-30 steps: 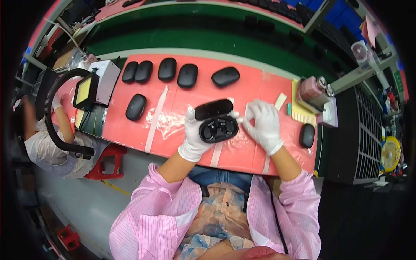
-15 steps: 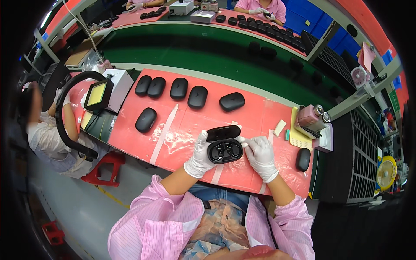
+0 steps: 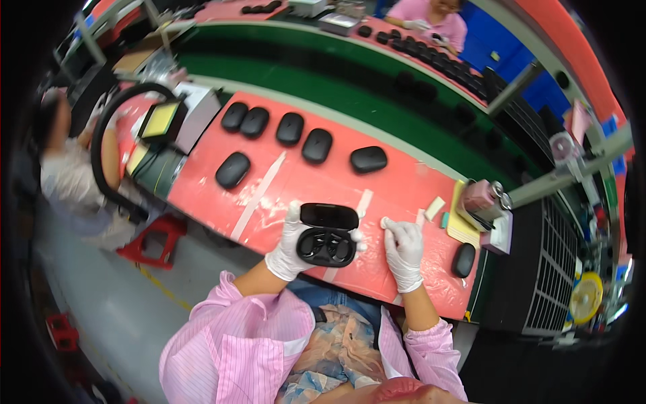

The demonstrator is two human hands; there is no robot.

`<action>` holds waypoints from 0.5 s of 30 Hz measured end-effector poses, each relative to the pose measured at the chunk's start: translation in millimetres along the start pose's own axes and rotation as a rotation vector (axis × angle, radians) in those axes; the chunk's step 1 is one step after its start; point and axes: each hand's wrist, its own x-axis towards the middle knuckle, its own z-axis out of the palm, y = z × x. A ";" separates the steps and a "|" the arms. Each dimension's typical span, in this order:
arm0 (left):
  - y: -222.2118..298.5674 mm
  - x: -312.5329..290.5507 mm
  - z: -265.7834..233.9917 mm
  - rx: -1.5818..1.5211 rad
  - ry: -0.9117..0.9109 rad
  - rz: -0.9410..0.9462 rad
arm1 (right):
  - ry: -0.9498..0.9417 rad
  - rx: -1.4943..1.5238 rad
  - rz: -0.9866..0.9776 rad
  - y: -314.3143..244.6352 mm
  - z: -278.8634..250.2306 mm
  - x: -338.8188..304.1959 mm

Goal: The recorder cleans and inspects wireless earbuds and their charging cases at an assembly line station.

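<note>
1. Since the earlier frame, in the head view, the right grip (image 3: 405, 254) is drawing away from the open black case (image 3: 326, 262), and a gap is now showing between them.
2. Left grip (image 3: 289, 249) is grasping that case, its thumb lying along the left side and white-gloved fingertips showing past the right edge.
3. Black lid (image 3: 329, 216) is standing raised on the side away from the wearer, and dark earpieces (image 3: 342, 250) are sitting inside the base.
4. Right grip is hovering to the right of the case over the pink tabletop (image 3: 417, 192), fingers curling toward the thumb; whether they are pinching something small, I cannot tell.
5. Beyond the left grip, five closed black cases (image 3: 290, 128) are lying in a loose row, and a sixth (image 3: 233, 170) is resting nearer, to its upper left.
6. Ahead and right of the right grip, a whitish block (image 3: 435, 208), a green piece (image 3: 445, 219) and a yellow pad (image 3: 464, 230) are lying close together.
7. Directly right of the right grip, another closed case (image 3: 463, 260) is resting near the tabletop's end.
</note>
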 end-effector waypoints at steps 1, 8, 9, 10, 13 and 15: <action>4.7 -22.2 5.4 0.021 -0.013 -0.019 | -0.040 0.027 -0.024 -1.5 -2.3 0.3; 51.0 -201.3 -19.1 0.522 0.252 0.187 | -0.115 -0.084 -0.036 -13.4 -5.2 10.4; 61.5 -220.1 -29.3 0.380 0.381 0.193 | -0.131 -0.074 -0.016 -12.3 -4.6 7.0; 76.8 -234.9 -43.9 0.302 0.527 0.296 | -0.135 -0.077 -0.024 -12.3 -3.8 4.8; 141.5 -247.0 -70.8 -0.182 0.904 0.865 | -0.151 -0.084 -0.019 -5.5 -0.9 -1.6; 206.4 -270.1 -88.8 -0.021 0.938 1.249 | -0.127 -0.100 -0.072 -12.1 -7.6 1.7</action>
